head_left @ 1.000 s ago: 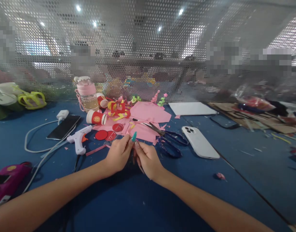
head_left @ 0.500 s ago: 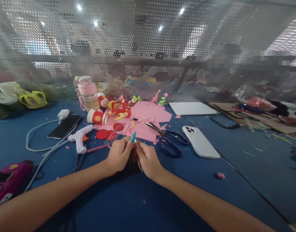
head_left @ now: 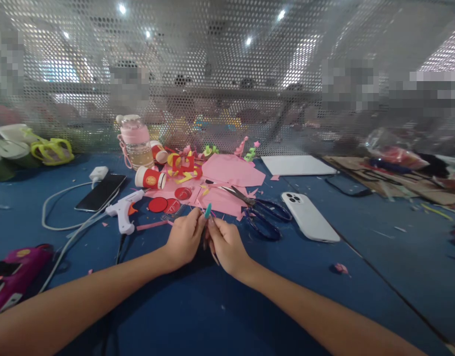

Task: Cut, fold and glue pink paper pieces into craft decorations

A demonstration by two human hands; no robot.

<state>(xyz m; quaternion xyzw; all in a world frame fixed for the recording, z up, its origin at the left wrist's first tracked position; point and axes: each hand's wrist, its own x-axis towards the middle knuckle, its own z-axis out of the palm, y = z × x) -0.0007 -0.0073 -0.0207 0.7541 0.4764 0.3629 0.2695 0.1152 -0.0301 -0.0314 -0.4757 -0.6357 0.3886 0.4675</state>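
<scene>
My left hand [head_left: 185, 238] and my right hand [head_left: 227, 247] meet above the blue table, thumbs and fingers pinched together. Whatever they hold between the fingertips is too small and hidden to make out. A teal nail shows on the left thumb. Just beyond the hands lie pink paper sheets [head_left: 231, 173] with red discs [head_left: 158, 204] and paper scraps. Dark-handled scissors [head_left: 264, 217] rest open to the right of the hands. To the left is a white glue gun [head_left: 123, 212], beside a thin pink strip [head_left: 152, 225].
A white phone [head_left: 309, 217] lies right, a black phone [head_left: 101, 192] left. A pink-lidded bottle [head_left: 135, 143] and a red paper cup [head_left: 150, 178] stand or lie behind. A purple glue gun [head_left: 18, 277] is at the left edge. Perforated metal mesh [head_left: 220, 74] rises behind the table.
The view has shifted slightly. Both hands stay together in nearly the same place, with only a small movement of the fingers.
</scene>
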